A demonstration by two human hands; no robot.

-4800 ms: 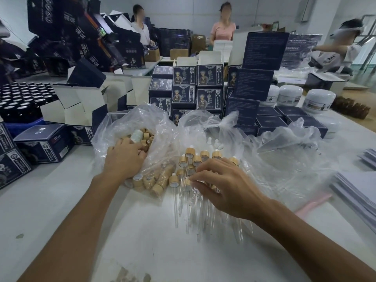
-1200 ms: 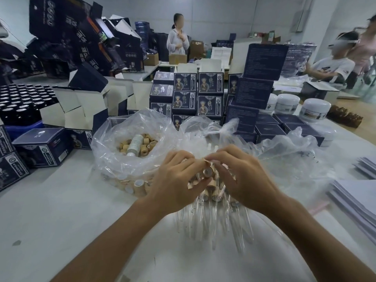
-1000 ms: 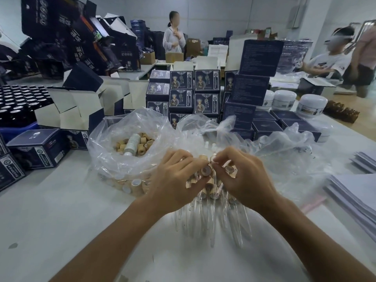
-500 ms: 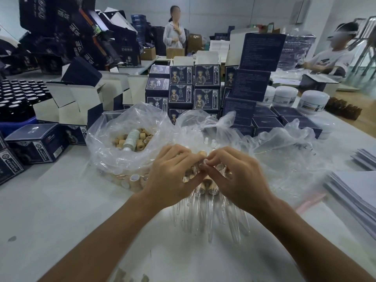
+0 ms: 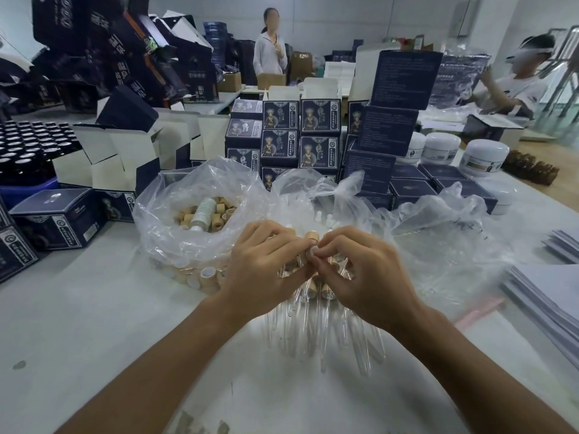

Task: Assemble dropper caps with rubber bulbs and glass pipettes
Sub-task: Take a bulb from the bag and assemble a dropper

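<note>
Together, both hands met above the tabletop (image 5: 94, 308): the left hand (image 5: 266, 270) curled round a wooden dropper cap (image 5: 312, 237), the right hand (image 5: 363, 274) pinching its white bulb end (image 5: 312, 252), over a row of glass pipettes (image 5: 316, 333) beside the bag of caps (image 5: 175, 233).

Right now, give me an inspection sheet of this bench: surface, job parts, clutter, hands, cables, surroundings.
Surface: white table, scuffed at the near edge.
Job's things: wooden caps in clear bag; finished droppers piled under the hands.
Clutter: navy boxes, white jars, dark bottles, paper stack.
Grippers: left hand and right hand pinch one dropper cap together.
Cables: nothing seen.
Surroundings: two people working behind.
</note>
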